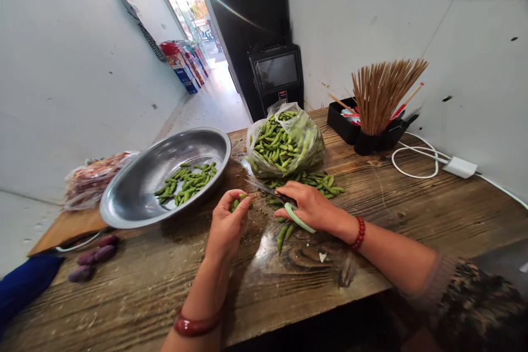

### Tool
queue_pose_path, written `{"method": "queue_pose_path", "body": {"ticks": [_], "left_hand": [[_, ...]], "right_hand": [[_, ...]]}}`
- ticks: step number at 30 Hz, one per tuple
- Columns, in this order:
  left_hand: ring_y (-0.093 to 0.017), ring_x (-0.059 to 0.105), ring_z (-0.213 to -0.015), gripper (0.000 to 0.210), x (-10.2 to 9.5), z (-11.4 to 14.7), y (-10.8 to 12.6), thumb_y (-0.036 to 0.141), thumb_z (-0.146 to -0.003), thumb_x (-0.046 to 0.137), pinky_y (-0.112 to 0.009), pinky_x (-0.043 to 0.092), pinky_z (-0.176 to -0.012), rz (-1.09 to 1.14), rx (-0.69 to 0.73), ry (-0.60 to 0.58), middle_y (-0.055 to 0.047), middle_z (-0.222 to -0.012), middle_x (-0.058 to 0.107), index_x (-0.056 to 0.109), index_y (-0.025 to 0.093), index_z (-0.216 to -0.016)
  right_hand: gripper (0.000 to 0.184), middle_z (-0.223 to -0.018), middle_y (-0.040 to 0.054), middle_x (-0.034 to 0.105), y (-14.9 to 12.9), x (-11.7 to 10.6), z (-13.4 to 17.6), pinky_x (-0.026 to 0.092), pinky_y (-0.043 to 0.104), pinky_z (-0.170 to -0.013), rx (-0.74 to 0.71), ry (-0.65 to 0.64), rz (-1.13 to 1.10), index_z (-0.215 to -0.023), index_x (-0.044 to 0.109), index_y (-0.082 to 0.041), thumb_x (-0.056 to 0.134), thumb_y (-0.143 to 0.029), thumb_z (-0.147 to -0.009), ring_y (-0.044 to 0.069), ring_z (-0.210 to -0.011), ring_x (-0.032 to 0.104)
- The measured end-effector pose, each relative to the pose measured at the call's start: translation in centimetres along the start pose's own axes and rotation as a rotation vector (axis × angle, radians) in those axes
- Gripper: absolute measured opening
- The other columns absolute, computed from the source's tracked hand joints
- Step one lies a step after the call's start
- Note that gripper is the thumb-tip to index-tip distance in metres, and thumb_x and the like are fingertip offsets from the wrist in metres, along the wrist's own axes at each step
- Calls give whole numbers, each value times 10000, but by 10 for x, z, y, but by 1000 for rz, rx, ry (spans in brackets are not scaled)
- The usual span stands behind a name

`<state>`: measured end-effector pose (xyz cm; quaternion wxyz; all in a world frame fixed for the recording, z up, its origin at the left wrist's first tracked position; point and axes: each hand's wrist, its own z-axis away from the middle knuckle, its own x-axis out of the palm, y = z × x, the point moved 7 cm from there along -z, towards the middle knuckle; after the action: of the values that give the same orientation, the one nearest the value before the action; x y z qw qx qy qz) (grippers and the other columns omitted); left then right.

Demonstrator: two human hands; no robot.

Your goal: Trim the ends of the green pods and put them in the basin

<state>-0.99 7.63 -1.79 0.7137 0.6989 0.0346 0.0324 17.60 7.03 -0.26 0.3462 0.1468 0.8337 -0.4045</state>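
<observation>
Between the fingertips of my left hand (227, 225) is a green edamame pod (239, 202). My right hand (309, 206) grips a pair of scissors (300, 219) with pale green handles, their blades pointing left toward the pod but apart from it. Loose edamame pods (325, 184) lie on the wood under and around my right hand. Just behind stands a clear plastic bag (309, 148) full of pods. To the left, a wide steel basin (132, 190) holds a small heap of edamame pods (187, 182).
Several purple-red fruits (99, 256) lie on the wooden table (157, 286) at left, near a bagged reddish bundle (97, 176). A black holder (367, 143) with wooden skewers (383, 99) stands at the back right, beside a white charger (460, 167) and its cable.
</observation>
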Motion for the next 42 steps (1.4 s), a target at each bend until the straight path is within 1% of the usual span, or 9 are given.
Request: {"method": "queue_pose_path", "body": {"ticks": [2, 4, 8, 13, 16, 21, 25, 36, 42], "left_hand": [[-39, 327, -411, 250, 2, 0, -4, 318, -730, 729, -151, 227, -371, 191, -95, -36, 74, -610, 505, 535, 198, -834], [-30, 348, -419, 247, 4, 0, -3, 307, -753, 716, -135, 244, -367, 304, -125, -69, 56, -661, 547, 512, 187, -823], [-21, 376, -423, 222, 5, -1, -4, 279, -777, 701, -117, 260, -356, 413, -144, -103, 35, -713, 586, 519, 180, -858], [-23, 400, -416, 267, 9, 2, -3, 242, -738, 732, -123, 274, -343, 485, -130, -120, 46, -716, 589, 564, 189, -939], [-19, 402, -410, 302, 14, 4, -2, 253, -731, 735, -129, 269, -343, 450, -134, -136, 26, -745, 616, 593, 174, -986], [-15, 415, -410, 228, 23, 9, 0, 307, -770, 703, -133, 251, -367, 276, -115, -186, -14, -785, 654, 596, 154, -899], [-15, 423, -401, 264, 29, 12, 0, 351, -752, 719, -143, 222, -358, 169, -102, -218, 1, -798, 632, 608, 157, -892], [-25, 386, -423, 287, 26, 10, 0, 396, -745, 724, -146, 276, -392, 162, -97, -183, 27, -651, 577, 607, 158, -857], [-26, 354, -435, 273, 21, 8, -2, 374, -716, 744, -153, 284, -391, 95, -48, -132, 43, -651, 538, 642, 155, -843]], "right_hand": [[372, -908, 60, 613, 1, 0, 1, 469, 271, -708, -8, 16, -5, -1068, 627, -141, 736, -357, -785, 168, -776, 580], [411, -941, 61, 612, 0, 0, 1, 474, 271, -707, -15, 28, -8, -1100, 615, -153, 745, -366, -774, 160, -765, 578], [520, -997, 63, 598, -4, 0, 3, 484, 281, -700, -34, 25, -1, -1172, 573, -170, 767, -390, -743, 156, -754, 570], [546, -1012, 71, 587, -12, 1, 4, 490, 302, -737, -54, -37, 39, -1188, 558, -164, 778, -373, -734, 191, -843, 579], [528, -1007, 74, 583, -12, 1, 4, 490, 305, -742, -51, -39, 39, -1195, 553, -165, 759, -374, -755, 190, -841, 577], [488, -1002, 67, 580, -10, -2, 2, 479, 290, -770, -58, -15, 14, -1197, 557, -176, 739, -356, -781, 188, -885, 575], [465, -988, 58, 580, -10, -2, 1, 471, 277, -747, -48, -39, 15, -1185, 574, -190, 739, -352, -783, 178, -863, 576], [425, -975, 54, 592, -9, -1, 1, 467, 274, -740, -33, -78, 36, -1157, 591, -185, 737, -333, -786, 179, -869, 584], [454, -989, 55, 593, -11, -3, 1, 469, 278, -743, -32, -73, 46, -1180, 581, -186, 734, -355, -787, 181, -875, 585]]}}
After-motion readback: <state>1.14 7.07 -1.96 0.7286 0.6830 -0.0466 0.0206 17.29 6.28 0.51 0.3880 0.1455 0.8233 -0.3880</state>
